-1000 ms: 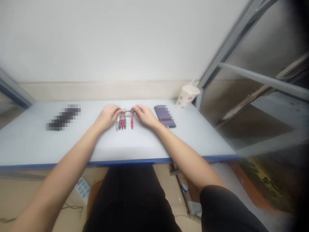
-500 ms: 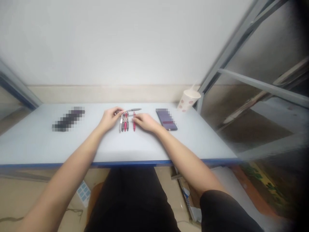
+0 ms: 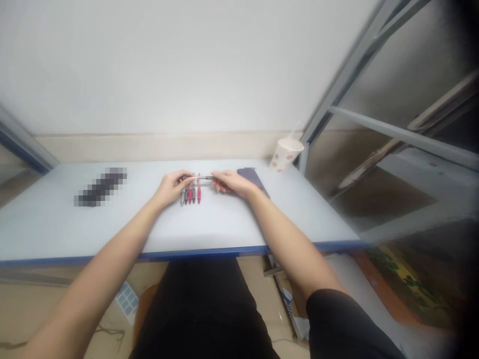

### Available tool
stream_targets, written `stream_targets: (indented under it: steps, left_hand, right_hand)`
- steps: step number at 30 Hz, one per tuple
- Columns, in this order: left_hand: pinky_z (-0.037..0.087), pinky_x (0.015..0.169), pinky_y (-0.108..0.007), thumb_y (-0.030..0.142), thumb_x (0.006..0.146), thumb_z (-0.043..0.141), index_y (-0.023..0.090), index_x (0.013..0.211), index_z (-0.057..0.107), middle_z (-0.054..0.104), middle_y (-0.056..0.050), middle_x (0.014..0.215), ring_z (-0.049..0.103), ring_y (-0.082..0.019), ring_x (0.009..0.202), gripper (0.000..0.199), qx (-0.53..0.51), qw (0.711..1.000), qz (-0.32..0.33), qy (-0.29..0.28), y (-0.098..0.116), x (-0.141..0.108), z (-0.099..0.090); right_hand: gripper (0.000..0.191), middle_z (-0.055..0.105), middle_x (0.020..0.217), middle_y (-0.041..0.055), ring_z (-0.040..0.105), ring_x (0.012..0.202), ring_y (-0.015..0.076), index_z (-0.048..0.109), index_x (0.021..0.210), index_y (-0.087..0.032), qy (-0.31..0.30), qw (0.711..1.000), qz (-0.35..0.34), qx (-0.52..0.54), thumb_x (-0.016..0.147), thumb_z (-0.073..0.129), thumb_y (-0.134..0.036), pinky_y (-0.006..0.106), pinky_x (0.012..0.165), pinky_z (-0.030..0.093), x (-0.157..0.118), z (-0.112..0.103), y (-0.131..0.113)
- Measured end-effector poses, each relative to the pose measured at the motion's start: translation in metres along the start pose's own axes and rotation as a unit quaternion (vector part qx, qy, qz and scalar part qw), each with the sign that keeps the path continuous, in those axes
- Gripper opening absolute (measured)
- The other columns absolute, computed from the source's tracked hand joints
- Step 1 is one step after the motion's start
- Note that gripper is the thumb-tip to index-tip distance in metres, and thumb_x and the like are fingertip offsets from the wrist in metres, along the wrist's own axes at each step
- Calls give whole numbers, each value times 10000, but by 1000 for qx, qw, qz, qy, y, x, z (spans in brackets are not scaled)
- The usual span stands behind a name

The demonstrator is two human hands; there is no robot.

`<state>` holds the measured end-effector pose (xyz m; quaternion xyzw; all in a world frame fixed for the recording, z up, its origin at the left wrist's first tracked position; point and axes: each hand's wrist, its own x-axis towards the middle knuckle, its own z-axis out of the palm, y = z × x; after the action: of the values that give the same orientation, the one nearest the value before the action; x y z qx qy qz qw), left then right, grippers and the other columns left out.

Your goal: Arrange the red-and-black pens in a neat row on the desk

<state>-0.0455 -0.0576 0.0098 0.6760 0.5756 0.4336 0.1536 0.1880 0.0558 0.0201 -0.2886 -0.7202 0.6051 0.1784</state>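
Note:
Between my two hands a dark grey pen (image 3: 204, 177) lies crosswise above the table. My left hand (image 3: 175, 185) pinches its left end, and my right hand (image 3: 228, 181) has its fingers closed on the right end. Under the held pen several pens lie side by side, pointing toward me: a silver-white pen (image 3: 182, 198), dark pens, a red pen (image 3: 189, 195) and another red pen (image 3: 199, 195) at the right of the row. My hands and the held pen partly cover their far ends.
On the light table (image 3: 209, 224) a dark purple flat case (image 3: 254, 180) lies right of my right hand. Behind it a paper cup (image 3: 285, 155) with a straw stands near the frame. A blurred-out dark object (image 3: 101, 187) lies at the left. A wall rises behind the table.
My right hand has let go of the right-hand red pen, which now lies closer to the row, and has taken the right end of the grey pen held by my left hand.

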Motion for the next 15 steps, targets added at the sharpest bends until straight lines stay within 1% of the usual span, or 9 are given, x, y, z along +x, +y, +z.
stream_targets:
  steps: [3,5,7,10,12,15]
  left_hand:
    - [529,866,-362,476,974,568,196,1084,734,777,-87,1076,690,-230,911,344,31,999,25,-10,3,-2,0]
    - [522,914,-377,456,998,533,198,1090,717,760,-97,1118,683,-241,978,330,72,996,52,-23,7,-3,0]
    - [509,944,-393,429,1028,477,202,1073,696,737,-102,1111,661,-252,1020,319,122,988,81,-41,11,-4,-2]
    - [502,877,-400,414,1065,365,214,924,642,679,-88,923,607,-261,926,370,193,973,105,-71,19,-5,-4]
    - [484,808,-388,418,1076,307,227,822,575,610,-70,801,555,-260,841,417,221,966,107,-79,24,-5,-6]
    - [456,783,-379,435,1075,280,233,769,528,581,-60,764,528,-254,793,443,218,968,88,-82,27,-5,-8]
  right_hand:
    - [524,592,598,20,424,474,73,654,725,-137,-22,1000,-8,-19,993,595,-583,228,487,352,-2,9,-3]
    - [498,566,578,0,393,462,73,648,742,-144,-30,999,-19,-22,993,595,-570,229,474,319,-4,13,-6]
    - [488,522,549,-21,368,465,76,644,756,-150,-35,998,-34,-34,991,584,-573,232,476,290,-6,14,-9]
    - [476,482,527,-34,350,483,81,623,731,-157,-49,993,-58,-85,974,589,-566,240,510,295,-11,13,-14]
    - [452,513,554,-25,368,501,83,597,715,-162,-56,988,-78,-121,965,591,-539,246,542,317,-13,13,-17]
    - [379,593,647,-1,451,572,103,581,743,-166,-25,976,-130,-173,957,590,-479,255,608,351,-14,15,-18]
